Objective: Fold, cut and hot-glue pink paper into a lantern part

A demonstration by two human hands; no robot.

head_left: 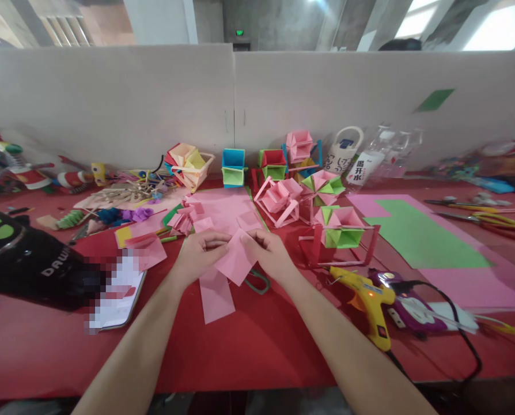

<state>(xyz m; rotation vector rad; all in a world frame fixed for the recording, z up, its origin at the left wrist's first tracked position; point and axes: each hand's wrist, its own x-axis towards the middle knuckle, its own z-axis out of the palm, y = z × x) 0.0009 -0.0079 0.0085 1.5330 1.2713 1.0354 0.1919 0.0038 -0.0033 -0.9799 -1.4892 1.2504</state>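
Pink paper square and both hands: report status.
Left hand and right hand pinching pink paper square. Pink paper strip lying below. Yellow plastic glue gun off right.

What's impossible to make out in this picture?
Head view: phone screen, pixelated.
Head view: rest of the black object lettered "DAW", cut off by the left edge.
Head view: rest of the green loop, behind the pink paper square in left hand and right hand.
Head view: far-right clutter, blurred.

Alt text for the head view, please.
Two bare hands, left and right, hold a pink paper square over a red table. Folded-paper models stand behind; a yellow glue gun lies to the right.
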